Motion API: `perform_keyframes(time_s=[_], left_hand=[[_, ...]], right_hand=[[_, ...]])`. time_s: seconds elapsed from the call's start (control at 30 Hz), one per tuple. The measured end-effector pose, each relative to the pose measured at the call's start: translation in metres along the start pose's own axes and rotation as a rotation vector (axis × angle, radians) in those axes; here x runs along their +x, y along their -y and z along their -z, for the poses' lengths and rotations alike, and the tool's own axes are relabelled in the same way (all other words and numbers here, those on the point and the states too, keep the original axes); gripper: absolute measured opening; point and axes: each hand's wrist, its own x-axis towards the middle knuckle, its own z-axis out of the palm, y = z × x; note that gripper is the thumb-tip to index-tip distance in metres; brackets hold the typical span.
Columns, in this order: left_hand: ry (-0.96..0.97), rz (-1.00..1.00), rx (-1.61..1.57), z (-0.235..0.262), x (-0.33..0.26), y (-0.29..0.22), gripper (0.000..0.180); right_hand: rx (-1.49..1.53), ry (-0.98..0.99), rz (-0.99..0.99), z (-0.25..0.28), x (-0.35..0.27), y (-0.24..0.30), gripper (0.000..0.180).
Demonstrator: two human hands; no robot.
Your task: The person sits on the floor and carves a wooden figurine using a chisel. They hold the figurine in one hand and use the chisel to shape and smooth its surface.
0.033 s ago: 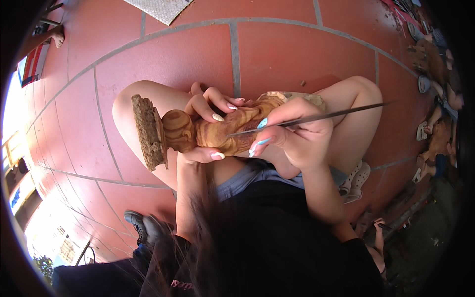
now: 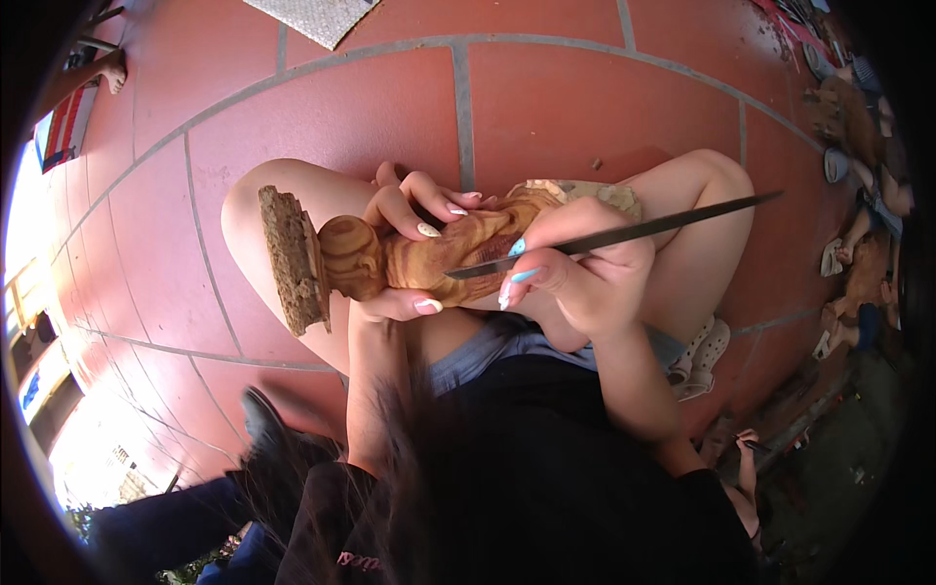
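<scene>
A carved wooden figure with swirling brown grain lies across my lap, its rough, bark-like end to the left. My left hand is wrapped around it near the rounded knob, fingers over the far side and thumb on the near side. In a pinch between thumb and fingers, my right hand holds a long, thin, flat dark metal tool; whether it is a file or a blade I cannot tell. Its pointed tip rests on or just over the figure's surface. The figure's right end is partly behind my right hand.
I sit cross-legged on red floor tiles. Pale perforated clogs lie beside my right knee. A person's dark boot is at lower left, and a bare foot at upper left. Silvery padded sheeting lies ahead. Wooden pieces and people line the right.
The metal tool has turned in my right hand, so its broad flat side now shows. At lower left the person in dark trousers and boots has shifted. My left hand and the figure stay put.
</scene>
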Motion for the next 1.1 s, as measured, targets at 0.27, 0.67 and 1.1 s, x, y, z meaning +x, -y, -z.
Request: perform_keyframes(time_s=[0.27, 0.67, 1.1], left_hand=[[0.016, -0.011, 0.066, 0.001, -0.001, -0.002, 0.05], [-0.089, 0.069, 0.045, -0.002, -0.005, -0.003, 0.056], [-0.152, 0.136, 0.049, -0.011, -0.003, -0.007, 0.065]], right_hand=[[-0.1, -0.098, -0.097, -0.012, 0.0, 0.007, 0.004], [-0.546, 0.009, 0.132, -0.009, 0.007, -0.003, 0.016], [-0.517, 0.016, 0.021, -0.007, 0.003, 0.006, 0.019]])
